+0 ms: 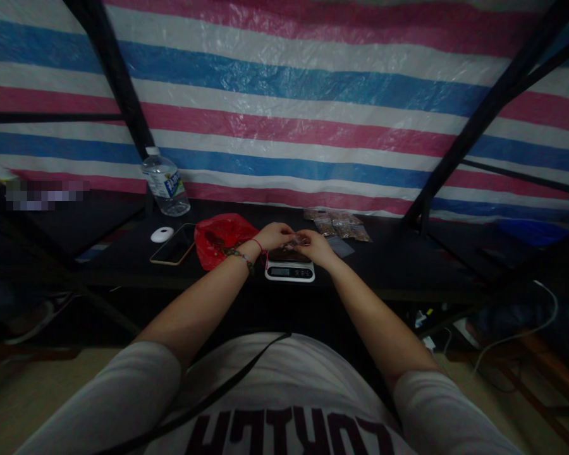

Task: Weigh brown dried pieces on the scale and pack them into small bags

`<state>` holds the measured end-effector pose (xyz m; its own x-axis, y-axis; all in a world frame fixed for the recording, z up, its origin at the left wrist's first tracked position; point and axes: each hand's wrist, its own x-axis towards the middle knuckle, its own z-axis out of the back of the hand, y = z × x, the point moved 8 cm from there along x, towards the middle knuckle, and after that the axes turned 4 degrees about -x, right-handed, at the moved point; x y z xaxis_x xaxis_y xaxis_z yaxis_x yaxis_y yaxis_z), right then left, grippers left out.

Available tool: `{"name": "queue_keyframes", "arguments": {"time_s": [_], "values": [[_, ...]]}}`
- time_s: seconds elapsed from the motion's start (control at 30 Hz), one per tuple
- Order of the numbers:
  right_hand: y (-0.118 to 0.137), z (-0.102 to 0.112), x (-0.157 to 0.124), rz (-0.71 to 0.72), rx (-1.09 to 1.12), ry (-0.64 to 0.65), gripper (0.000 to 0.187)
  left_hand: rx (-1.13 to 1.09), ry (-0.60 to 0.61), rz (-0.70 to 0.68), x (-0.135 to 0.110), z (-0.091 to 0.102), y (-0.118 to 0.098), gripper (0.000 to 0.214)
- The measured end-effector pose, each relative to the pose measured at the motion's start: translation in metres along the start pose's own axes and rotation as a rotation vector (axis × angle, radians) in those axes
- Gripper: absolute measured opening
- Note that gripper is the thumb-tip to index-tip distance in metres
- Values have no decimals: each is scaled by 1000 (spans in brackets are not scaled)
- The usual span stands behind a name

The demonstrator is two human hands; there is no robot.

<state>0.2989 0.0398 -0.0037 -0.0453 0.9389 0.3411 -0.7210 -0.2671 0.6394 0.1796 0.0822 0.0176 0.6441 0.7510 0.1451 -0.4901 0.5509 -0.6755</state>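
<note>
My left hand (274, 236) and my right hand (314, 244) meet just above a small white digital scale (289, 270) on the dark table. Both hands have their fingers closed on a small clear packet (298, 240) held between them over the scale's platform. The packet's contents are too small and dim to make out. A red plastic bag (220, 239) lies just left of my left wrist, which wears a red string and a beaded bracelet.
Several small filled clear packets (339, 225) lie behind the scale to the right. A phone (173, 252), a white round object (162, 234) and a water bottle (165, 183) are on the left. A striped tarp and black poles stand behind the table (398, 265).
</note>
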Motion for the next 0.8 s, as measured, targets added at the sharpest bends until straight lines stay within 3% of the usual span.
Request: {"name": "queue_keyframes", "arguments": {"time_s": [0.13, 0.27, 0.4, 0.47, 0.57, 0.63, 0.8], "values": [[-6, 0, 1, -67, 91, -34, 38, 54, -5, -97, 4, 5, -20, 29], [-11, 0, 0, -140, 262, -64, 38, 71, -69, -221, 5, 16, -42, 39], [-13, 6, 0, -124, 376, -101, 38, 153, -233, -154, 2, 35, -39, 36], [-17, 13, 1, -120, 356, -112, 37, 266, -182, -33, -2, 34, -25, 34], [-24, 23, 2, -107, 195, -104, 35, 368, 56, 122, -13, 16, -1, 44], [-24, 30, 3, -60, 19, -125, 34, 378, 151, 158, -21, 5, 7, 51], [-13, 27, 2, 73, -276, -82, 38, 381, 134, 130, -15, -6, 8, 33]]}}
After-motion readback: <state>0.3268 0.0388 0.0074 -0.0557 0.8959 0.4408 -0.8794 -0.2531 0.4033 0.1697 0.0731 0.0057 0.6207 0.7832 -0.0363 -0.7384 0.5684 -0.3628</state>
